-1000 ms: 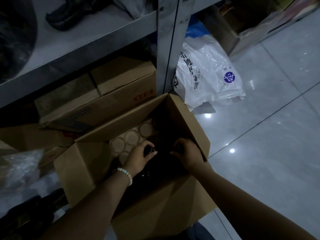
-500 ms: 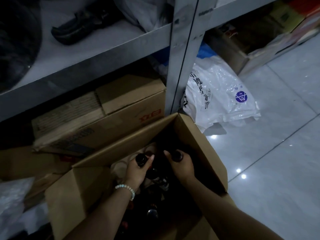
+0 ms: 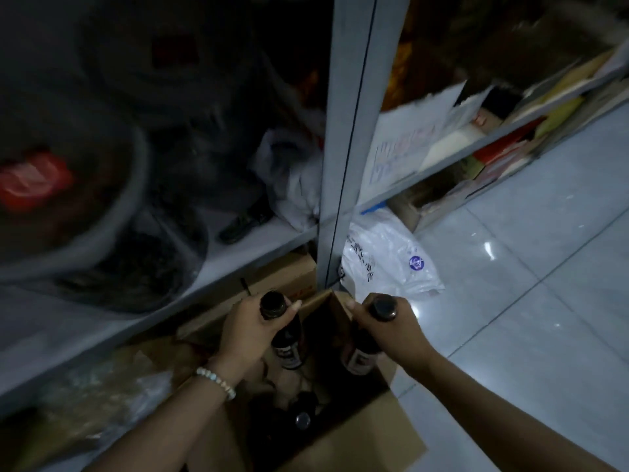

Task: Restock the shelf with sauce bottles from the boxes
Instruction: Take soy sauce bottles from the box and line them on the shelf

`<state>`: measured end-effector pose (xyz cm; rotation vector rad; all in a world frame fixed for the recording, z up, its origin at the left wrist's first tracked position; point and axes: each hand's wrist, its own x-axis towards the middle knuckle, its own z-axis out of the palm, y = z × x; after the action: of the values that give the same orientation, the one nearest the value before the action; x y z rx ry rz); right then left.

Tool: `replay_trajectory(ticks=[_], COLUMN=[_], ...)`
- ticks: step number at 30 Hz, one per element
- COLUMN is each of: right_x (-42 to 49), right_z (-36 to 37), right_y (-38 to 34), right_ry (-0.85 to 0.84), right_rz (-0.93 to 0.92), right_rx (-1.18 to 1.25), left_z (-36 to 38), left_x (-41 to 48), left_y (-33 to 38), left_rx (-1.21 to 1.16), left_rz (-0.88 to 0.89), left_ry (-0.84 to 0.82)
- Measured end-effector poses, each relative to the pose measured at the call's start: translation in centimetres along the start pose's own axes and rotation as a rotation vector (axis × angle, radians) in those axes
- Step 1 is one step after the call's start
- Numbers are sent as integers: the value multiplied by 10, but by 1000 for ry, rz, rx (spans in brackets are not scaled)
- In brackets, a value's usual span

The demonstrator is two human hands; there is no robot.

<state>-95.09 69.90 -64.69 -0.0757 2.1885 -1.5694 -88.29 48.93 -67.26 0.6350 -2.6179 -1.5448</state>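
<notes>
Left grip (image 3: 252,330) is curled tight round the neck of the left sauce bottle (image 3: 289,349), just under its black cap. Right grip (image 3: 394,330) is wrapped the same way round the neck of the right sauce bottle (image 3: 360,359). Both bottles are dark with pale labels. They hang side by side but apart, lower ends tipped slightly toward each other over the mouth of the open cardboard box (image 3: 357,441). A bead bracelet (image 3: 216,383) sits on the left wrist.

Deeper in the box, the cap of at least one more bottle (image 3: 303,419) shows in the gloom. The box stands on the tiled floor (image 3: 510,301) against the grey metal shelf (image 3: 102,335), whose upright post (image 3: 343,131) rises just beyond the two caps. A closed carton (image 3: 292,277) lies under the shelf board, and a white plastic bag (image 3: 384,264) lies on the floor to the right of the post. What lies on the shelf is dark and blurred.
</notes>
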Motion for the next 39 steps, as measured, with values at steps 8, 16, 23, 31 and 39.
replay_trajectory(ticks=[8,16,23,31,39], right_x=[-101,-179,-224,-248,-262], right_z=[-85,-129,-133,-103,-43], right_y=[-312,-550,-693,-824,-922], right_ry=[-43,-133,-307,-419,-404], right_rz=[-285,-563,-780,-875,-919], right_rx=[16,69,123,284,291], left_z=[-164,-295,-398,-503,-615], left_x=[-59,-132,-182,-212,-206], left_y=[277,491,604,667,697], left_rx=[-177,-340,-289,-300,-260], left_rz=[234,397,594,663,686], left_ry=[34,224,442,602,664])
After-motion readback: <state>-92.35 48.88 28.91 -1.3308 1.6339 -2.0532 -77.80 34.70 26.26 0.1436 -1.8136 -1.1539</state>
